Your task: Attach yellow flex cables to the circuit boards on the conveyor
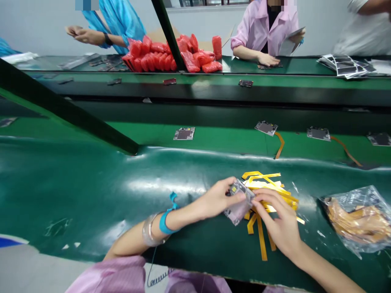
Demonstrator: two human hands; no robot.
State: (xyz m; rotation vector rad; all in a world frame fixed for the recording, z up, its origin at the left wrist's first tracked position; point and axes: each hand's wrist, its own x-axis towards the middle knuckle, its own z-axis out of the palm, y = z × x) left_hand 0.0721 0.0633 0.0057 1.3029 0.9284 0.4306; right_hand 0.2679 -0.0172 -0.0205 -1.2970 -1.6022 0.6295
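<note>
My left hand (218, 199) grips a small circuit board (236, 211), thumb across its face, tilted above the green mat. At the board's right edge, my right hand (279, 221) has its thumb and fingertips pinched together; what lies between them is too small to make out. Under and behind both hands spreads a loose pile of yellow-orange flat flex cables (261, 240). A blue wrist strap (165, 221) with a coiled cord and a clear bangle (148, 230) circle my left wrist.
A clear plastic bag (359, 219) of flex cables lies at right. Several boards rest on the green conveyor (149, 132), including one board (266, 127) with a cable attached. Dark slanted posts (70, 110) cross the view. Across the line are red bubble-wrapped packs (155, 57) and co-workers.
</note>
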